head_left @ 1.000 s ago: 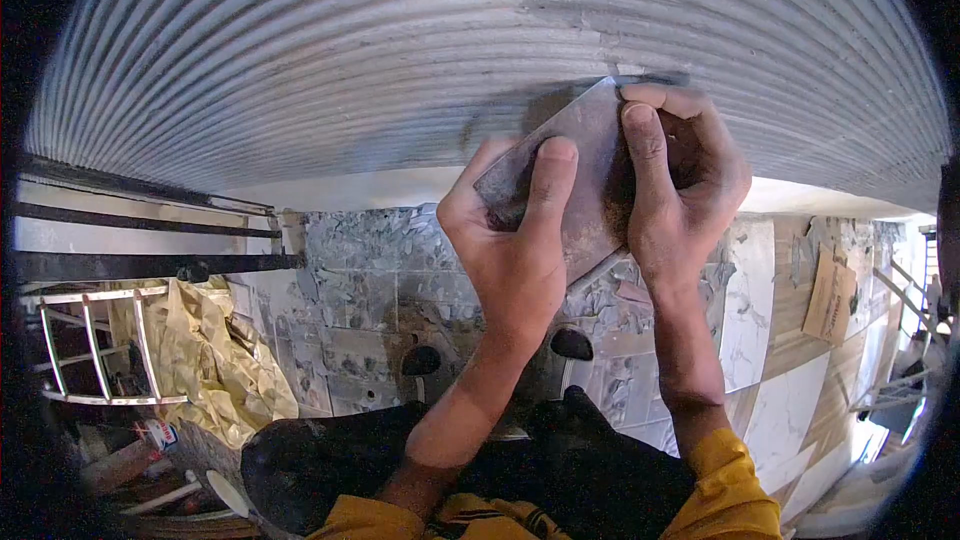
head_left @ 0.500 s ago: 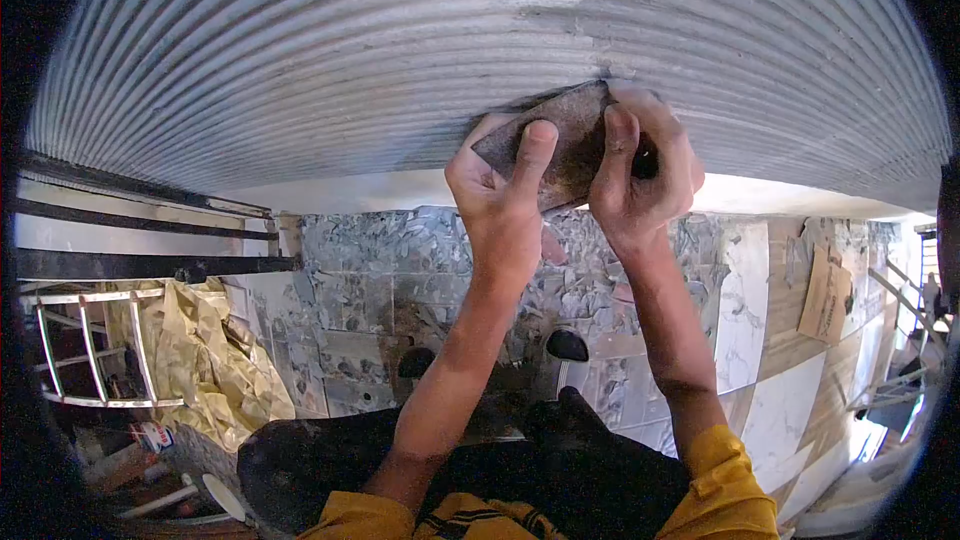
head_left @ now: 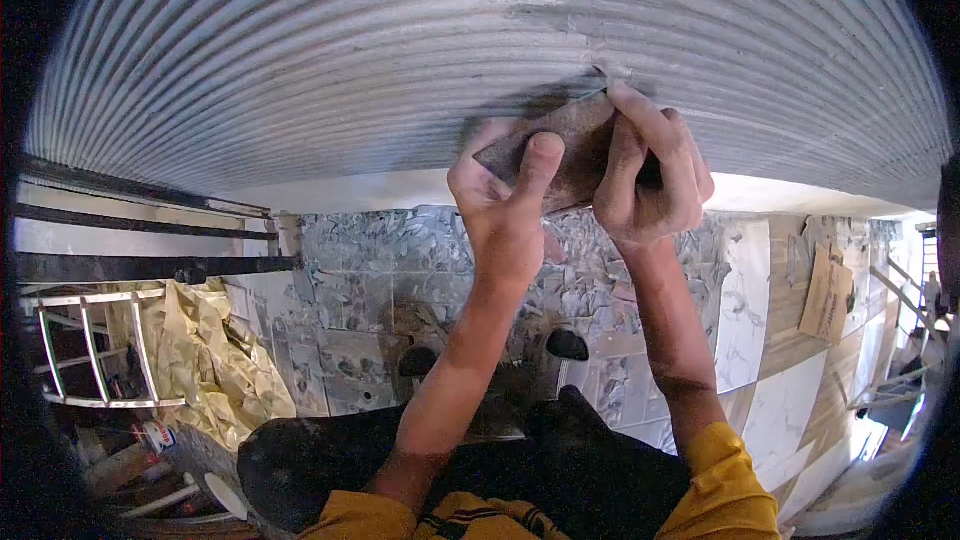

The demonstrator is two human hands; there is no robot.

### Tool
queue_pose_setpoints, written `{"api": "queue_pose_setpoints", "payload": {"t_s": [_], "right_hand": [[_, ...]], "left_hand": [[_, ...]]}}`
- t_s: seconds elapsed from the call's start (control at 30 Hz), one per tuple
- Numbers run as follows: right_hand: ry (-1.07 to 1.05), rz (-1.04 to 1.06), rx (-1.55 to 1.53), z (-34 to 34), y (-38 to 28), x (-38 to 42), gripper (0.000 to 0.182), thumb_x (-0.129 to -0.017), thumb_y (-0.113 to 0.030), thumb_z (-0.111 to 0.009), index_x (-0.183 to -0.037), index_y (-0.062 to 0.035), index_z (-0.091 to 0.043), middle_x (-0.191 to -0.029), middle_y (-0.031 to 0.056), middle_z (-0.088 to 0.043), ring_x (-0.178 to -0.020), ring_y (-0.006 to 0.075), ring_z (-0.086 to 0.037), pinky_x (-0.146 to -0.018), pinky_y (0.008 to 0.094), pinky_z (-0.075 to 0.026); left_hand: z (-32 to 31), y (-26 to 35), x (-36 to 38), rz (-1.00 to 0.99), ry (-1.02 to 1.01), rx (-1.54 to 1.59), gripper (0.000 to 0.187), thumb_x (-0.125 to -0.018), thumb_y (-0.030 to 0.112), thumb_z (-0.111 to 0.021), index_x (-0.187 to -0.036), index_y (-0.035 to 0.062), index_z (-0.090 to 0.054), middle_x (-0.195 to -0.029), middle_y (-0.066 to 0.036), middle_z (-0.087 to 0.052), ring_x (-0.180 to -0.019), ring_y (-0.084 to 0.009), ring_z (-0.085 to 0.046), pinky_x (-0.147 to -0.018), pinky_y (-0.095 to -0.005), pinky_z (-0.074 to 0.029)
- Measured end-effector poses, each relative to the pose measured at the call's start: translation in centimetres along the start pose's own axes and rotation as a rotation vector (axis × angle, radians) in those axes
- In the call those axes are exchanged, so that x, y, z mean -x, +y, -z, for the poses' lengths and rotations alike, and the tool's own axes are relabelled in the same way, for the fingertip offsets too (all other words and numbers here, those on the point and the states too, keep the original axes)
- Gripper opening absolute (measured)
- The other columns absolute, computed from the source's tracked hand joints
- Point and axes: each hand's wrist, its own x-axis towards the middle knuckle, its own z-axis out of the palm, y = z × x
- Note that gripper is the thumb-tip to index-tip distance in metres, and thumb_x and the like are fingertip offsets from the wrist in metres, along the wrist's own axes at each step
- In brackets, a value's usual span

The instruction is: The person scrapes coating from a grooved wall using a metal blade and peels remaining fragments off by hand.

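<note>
A worn, brown-grey flat plate (head_left: 575, 147) with straight edges is held up close to a grey ribbed wall surface (head_left: 400, 60). My left hand (head_left: 508, 180) grips its left end, the thumb lying across the near face and the fingers mostly hidden behind. At the right end my right hand (head_left: 655, 170) is closed, thumb bent against the plate and the index finger reaching to its upper corner. Dust coats the fingers of both hands. Rough grey patches mark the ribs above the plate.
Grey flakes and scraps (head_left: 430, 240) litter the tiled floor below. Dark rails (head_left: 150, 265), a metal ladder-like frame (head_left: 95, 350) and crumpled tan sheeting (head_left: 215, 360) stand at the left. A flattened cardboard piece (head_left: 826, 295) lies on the right.
My right hand has curled further, its thumb tucking in and its knuckles turning outward. The plate has shifted slightly downward, and my left hand keeps nearly the same grip.
</note>
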Motion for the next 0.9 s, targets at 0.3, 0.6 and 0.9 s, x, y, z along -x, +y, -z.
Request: {"api": "queue_pose_setpoints", "payload": {"t_s": [0.3, 0.6, 0.9], "right_hand": [[-0.040, 0.020, 0.015, 0.7, 0.0, 0.8, 0.016, -0.085, 0.012, -0.057, -0.096, 0.0081, -0.068, -0.072, 0.0170, -0.066, -0.055, 0.0175, -0.056, -0.052, 0.0258, -0.045], [0.038, -0.041, -0.057, -1.1, 0.2, 1.8, 0.023, -0.090, 0.002, -0.063, -0.110, 0.0064, -0.054, -0.087, 0.0129, -0.065, -0.073, 0.0143, -0.062, -0.064, 0.0248, -0.051], [0.074, -0.019, -0.040, -1.0, -0.6, -1.0, 0.023, -0.082, 0.007, -0.066, -0.105, 0.0007, -0.068, -0.072, 0.0112, -0.063, -0.055, 0.0185, -0.057, -0.052, 0.0282, -0.047]], "left_hand": [[0.5, -0.4, 0.9, 0.027, -0.006, 0.048, 0.033, -0.085, 0.024, -0.077, -0.097, -0.0014, -0.061, -0.087, -0.005, -0.063, -0.062, -0.0075, -0.056, -0.032, -0.0215, -0.039], [0.8, 0.3, 0.6, 0.143, -0.013, 0.087, 0.035, -0.089, 0.016, -0.072, -0.115, 0.0023, -0.053, -0.110, -0.007, -0.061, -0.099, -0.0168, -0.058, -0.088, -0.0335, -0.048], [-0.3, 1.7, -0.1, 0.033, -0.020, 0.053, 0.026, -0.089, 0.018, -0.072, -0.106, 0.0024, -0.059, -0.102, -0.006, -0.063, -0.093, -0.0161, -0.060, -0.088, -0.0324, -0.048]]}}
